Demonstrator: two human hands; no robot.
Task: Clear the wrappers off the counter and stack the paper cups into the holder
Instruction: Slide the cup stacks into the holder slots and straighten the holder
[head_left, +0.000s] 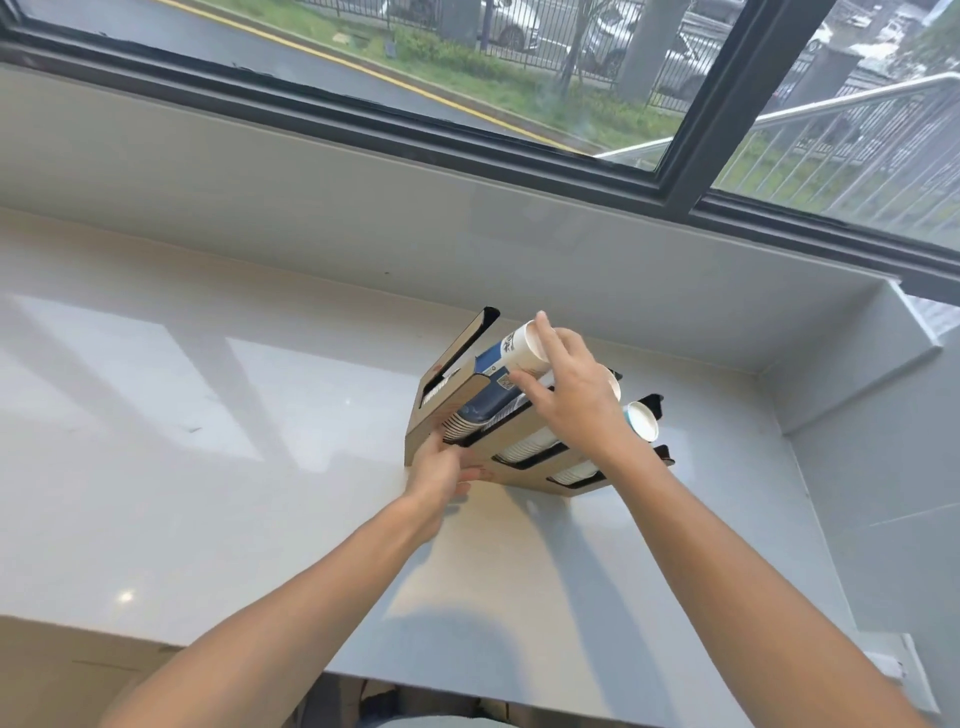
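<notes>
On the pale grey worktop (208, 415), with no wrappers visible, the left hand (441, 467) steadies the brown cardboard cup holder (519, 467) while the right hand (571, 395), fingers closed around it, feeds the blue-and-white paper cup stack (511, 353) in, so stacking seems nearly done.

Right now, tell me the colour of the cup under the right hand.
White with a blue printed band, the cup; head view.

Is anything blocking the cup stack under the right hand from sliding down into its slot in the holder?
Nothing visible does. The right hand rests on the blue and white cup stack, which already lies in the leftmost slot of the holder. The left hand grips the holder's near corner, clear of that slot.
</notes>
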